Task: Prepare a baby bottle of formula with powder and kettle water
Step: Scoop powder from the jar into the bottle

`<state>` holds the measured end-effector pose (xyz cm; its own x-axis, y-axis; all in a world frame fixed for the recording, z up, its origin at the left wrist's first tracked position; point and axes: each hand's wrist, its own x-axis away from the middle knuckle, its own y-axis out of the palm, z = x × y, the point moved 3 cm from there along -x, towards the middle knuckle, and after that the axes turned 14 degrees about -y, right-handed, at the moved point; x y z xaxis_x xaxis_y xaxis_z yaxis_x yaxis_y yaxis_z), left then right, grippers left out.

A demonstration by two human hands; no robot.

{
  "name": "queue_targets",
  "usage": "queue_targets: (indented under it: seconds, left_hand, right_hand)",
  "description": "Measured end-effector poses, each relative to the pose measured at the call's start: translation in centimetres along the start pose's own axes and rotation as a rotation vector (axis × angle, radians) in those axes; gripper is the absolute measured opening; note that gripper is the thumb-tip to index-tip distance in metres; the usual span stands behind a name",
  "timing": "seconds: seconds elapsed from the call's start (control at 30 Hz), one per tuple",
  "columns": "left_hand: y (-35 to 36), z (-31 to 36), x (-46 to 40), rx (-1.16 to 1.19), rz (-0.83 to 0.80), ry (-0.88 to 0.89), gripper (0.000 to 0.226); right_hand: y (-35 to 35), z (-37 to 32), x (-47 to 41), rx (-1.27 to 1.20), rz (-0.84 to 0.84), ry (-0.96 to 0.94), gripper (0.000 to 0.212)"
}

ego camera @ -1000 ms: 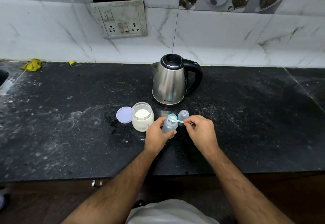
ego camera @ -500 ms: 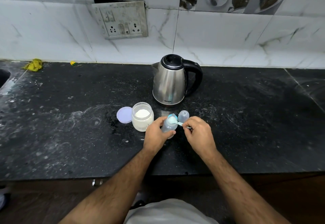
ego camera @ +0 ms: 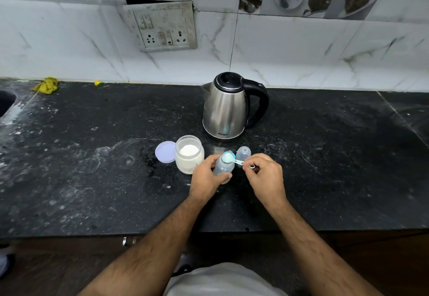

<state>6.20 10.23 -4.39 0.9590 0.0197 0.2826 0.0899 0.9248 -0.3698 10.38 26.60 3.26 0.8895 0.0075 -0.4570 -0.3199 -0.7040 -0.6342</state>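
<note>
A small clear baby bottle stands on the black counter, and my left hand grips its side. My right hand pinches the handle of a light-blue scoop, whose bowl of white powder sits over the bottle's mouth. An open jar of white powder stands just left of the bottle, its lilac lid lying beside it. The bottle's clear cap rests behind my right hand. Farther back is a steel kettle with a black handle.
A tiled wall with a socket plate runs along the back. A yellow cloth lies at the far left by the sink edge. The counter's front edge is close to my body.
The scoop stays over the bottle's mouth, and my right hand has shifted only slightly. My left hand keeps its grip on the bottle.
</note>
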Motion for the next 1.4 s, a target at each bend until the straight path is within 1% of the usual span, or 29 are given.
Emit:
queue_targets:
  seconds: [0.1,0.23,0.43,0.5,0.63,0.73,0.83,0.9,1.03,1.1,1.13,1.2,1.3,1.4]
  left_hand:
    - [0.0,0.0,0.1,-0.004,-0.001,-0.001,0.054]
    - [-0.1,-0.1,0.1,-0.006,0.000,-0.004,0.054]
    - [0.0,-0.2,0.1,0.006,-0.010,-0.018,0.054]
    - [0.0,-0.2,0.1,0.008,-0.012,-0.022,0.055]
    - [-0.1,-0.2,0.1,0.009,-0.018,-0.027,0.055]
    - [-0.1,-0.2,0.1,0.009,-0.022,-0.027,0.055]
    - [-0.1,-0.3,0.2,0.019,-0.017,-0.028,0.056]
    - [-0.2,-0.3,0.2,0.018,-0.001,-0.025,0.059]
    - [-0.2,-0.5,0.4,0.017,0.007,-0.009,0.067]
    - [-0.4,-0.8,0.6,0.029,0.027,-0.024,0.078]
    - [-0.5,-1.0,0.8,0.028,0.048,-0.026,0.080]
    - [-1.1,-1.6,1.5,0.035,0.114,-0.004,0.071]
    - [-2.9,-2.6,2.6,0.068,0.241,0.030,0.043]
    - [-5.0,-3.3,2.9,0.101,0.354,0.030,0.031]
  right_hand:
    - [0.2,-0.1,0.2,0.043,-0.050,-0.016,0.015]
    - [0.0,-0.3,0.1,0.026,0.002,-0.039,0.016]
    - [0.1,-0.4,0.1,0.027,-0.004,-0.038,0.016]
    - [0.2,-0.6,0.1,0.032,-0.032,-0.038,0.015]
    - [0.0,-0.8,0.1,0.041,-0.018,-0.051,0.014]
    - [0.2,-0.7,0.1,0.025,-0.037,-0.010,0.013]
    - [0.2,-0.4,-0.1,-0.020,0.012,0.054,0.012]
    - [0.1,-0.2,-0.2,-0.064,0.036,0.136,0.013]
    - [0.1,0.2,-0.6,-0.195,0.075,0.293,0.028]
    - [-0.1,0.3,-0.8,-0.256,0.096,0.337,0.030]
    - [-0.2,0.3,-0.9,-0.283,0.107,0.348,0.030]
    - [-0.3,0.2,-1.3,-0.340,0.122,0.361,0.028]
    - [-0.1,-0.2,-2.6,-0.395,0.119,0.365,0.021]
    - [0.5,-1.0,-4.3,-0.389,0.097,0.328,0.015]
